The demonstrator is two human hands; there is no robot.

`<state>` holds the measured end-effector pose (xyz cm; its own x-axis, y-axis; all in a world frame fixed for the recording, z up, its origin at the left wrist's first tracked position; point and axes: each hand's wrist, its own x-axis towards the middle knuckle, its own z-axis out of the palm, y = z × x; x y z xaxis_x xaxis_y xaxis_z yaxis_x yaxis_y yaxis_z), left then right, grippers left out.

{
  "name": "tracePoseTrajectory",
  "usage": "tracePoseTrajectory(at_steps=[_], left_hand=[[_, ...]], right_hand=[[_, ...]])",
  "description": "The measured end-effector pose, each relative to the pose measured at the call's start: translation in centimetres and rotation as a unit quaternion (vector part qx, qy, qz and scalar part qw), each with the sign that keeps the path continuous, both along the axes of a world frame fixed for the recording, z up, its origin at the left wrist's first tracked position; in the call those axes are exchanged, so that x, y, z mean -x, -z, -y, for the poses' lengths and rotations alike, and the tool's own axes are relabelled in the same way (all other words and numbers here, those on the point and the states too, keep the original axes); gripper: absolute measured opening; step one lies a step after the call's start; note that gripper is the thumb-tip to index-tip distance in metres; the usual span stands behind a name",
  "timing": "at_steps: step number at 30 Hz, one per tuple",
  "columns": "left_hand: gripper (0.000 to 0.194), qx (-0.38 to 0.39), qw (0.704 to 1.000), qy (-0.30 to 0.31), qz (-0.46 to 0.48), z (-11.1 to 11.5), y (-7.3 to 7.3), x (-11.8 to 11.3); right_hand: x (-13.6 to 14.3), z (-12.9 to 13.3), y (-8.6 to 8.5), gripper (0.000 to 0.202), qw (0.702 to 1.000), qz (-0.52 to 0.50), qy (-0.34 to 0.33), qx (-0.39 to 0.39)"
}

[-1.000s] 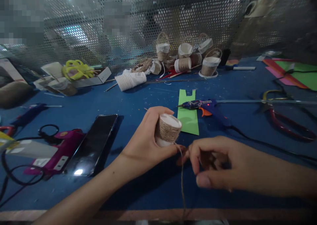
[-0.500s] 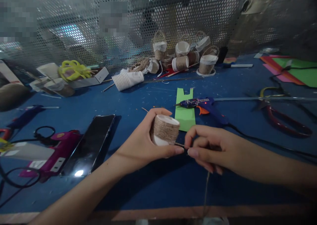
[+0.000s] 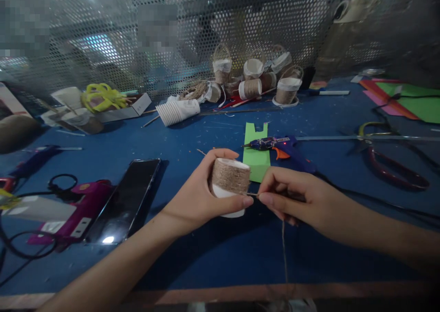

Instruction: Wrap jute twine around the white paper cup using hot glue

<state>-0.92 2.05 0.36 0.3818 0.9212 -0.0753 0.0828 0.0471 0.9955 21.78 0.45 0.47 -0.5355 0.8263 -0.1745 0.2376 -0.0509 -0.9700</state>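
My left hand (image 3: 206, 190) is wrapped round a white paper cup (image 3: 225, 194), tilted, with brown twine (image 3: 231, 176) wound in close rows about its upper part. The cup's lower part is bare white, and the left thumb lies across it. To the right, my right hand (image 3: 292, 190) pinches the twine between thumb and fingers, a short stretch running straight from the cup. The loose twine hangs below that hand past the table's front edge. A blue hot glue gun (image 3: 275, 143) with an orange trigger rests on a green cut sheet (image 3: 256, 165) just behind the hands.
Left lie a black phone (image 3: 129, 197) and a magenta power strip (image 3: 91, 206) with cables. Pliers with red handles (image 3: 392, 167) lie right. Behind are stacked paper cups (image 3: 177, 112), several twine-wrapped cups (image 3: 288, 90) and a perforated metal screen (image 3: 192, 32). Coloured sheets (image 3: 409, 99) lie far right.
My right hand has moved slightly up, and the pinched twine runs more level. The cup has turned a little in my left hand, showing more of its white base.
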Motion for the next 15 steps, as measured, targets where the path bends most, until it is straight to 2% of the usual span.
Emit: tracePoseTrajectory(at_steps=[15], left_hand=[[0.069, 0.016, 0.999, 0.000, 0.028, -0.03, 0.24, -0.23]], right_hand=[[-0.02, -0.09, 0.53, 0.017, 0.999, 0.024, -0.002, -0.031]])
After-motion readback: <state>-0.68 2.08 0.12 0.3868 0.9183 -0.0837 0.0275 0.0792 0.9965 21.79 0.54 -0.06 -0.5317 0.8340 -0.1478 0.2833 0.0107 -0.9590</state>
